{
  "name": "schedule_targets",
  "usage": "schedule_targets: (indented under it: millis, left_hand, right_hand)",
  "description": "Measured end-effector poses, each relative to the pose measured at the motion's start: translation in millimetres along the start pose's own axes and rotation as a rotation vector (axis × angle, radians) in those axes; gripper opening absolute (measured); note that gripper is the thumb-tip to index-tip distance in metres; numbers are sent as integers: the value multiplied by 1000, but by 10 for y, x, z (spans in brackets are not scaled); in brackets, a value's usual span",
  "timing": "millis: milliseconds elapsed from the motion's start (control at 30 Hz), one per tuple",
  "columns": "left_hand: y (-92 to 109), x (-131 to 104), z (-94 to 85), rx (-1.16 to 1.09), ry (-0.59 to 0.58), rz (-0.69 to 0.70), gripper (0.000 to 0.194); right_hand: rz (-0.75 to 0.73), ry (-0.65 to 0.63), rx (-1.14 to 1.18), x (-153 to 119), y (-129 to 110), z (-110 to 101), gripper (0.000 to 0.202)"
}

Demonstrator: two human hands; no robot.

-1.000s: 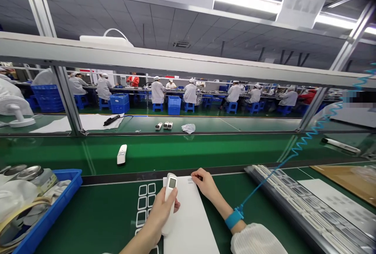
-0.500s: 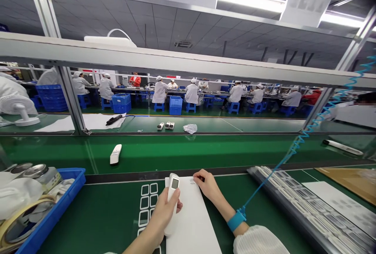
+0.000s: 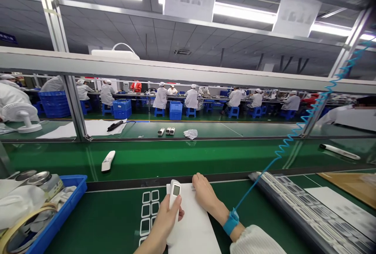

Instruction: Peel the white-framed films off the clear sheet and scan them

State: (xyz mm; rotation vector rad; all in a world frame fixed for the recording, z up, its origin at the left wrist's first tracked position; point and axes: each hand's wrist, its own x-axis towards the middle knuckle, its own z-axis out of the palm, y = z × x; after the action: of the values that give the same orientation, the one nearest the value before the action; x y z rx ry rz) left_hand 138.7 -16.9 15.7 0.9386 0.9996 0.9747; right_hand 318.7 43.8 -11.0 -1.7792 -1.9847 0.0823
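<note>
My left hand (image 3: 167,218) is wrapped round a white handheld device (image 3: 175,195) with a small grey screen, shaped like a forehead thermometer. It is held upright, screen facing me, over the left side of a white sheet (image 3: 195,230). At the sheet's top right edge, my right hand (image 3: 204,193) rests with fingers curled down over some small faint marks. Its fingertips are hidden, so what they hold cannot be made out. A blue wrist strap (image 3: 231,222) circles my right wrist. White-outlined square frames (image 3: 145,211) lie in rows left of the sheet, partly behind my left forearm.
A blue tray (image 3: 73,195) with tape and jars stands left. A dark tray of frame-shaped parts (image 3: 305,207) lies right. A coiled blue cord (image 3: 282,150) runs up from my strap. Beyond is a green conveyor (image 3: 205,156) carrying another white device (image 3: 108,161). Several people sit further back.
My right hand has turned and lowered over the sheet's top edge, covering more of the marks. The device on the conveyor has shifted left. The view has tilted up slightly.
</note>
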Motion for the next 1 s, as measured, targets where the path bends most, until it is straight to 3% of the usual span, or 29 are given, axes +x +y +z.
schedule_targets:
  millis: [167,467,700,833,1000]
  left_hand:
    - [-25,14,1,-12,-1,18,58]
    - [5,-14,6,-22,45,-49,58]
    - [8,-25,9,-73,67,-70,58]
    - [134,-12,-26,-173,72,-44,55]
    - [359,-77,-49,-294,26,62,56]
  right_hand:
    - [-72,10,26,-53,44,-9,27]
    - [-22,98,328,3,162,50,19]
    - [55,170,635,117,293,-145,25]
    - [14,174,748,148,61,-368,30]
    - [-143,26,896,-40,-601,-644,19]
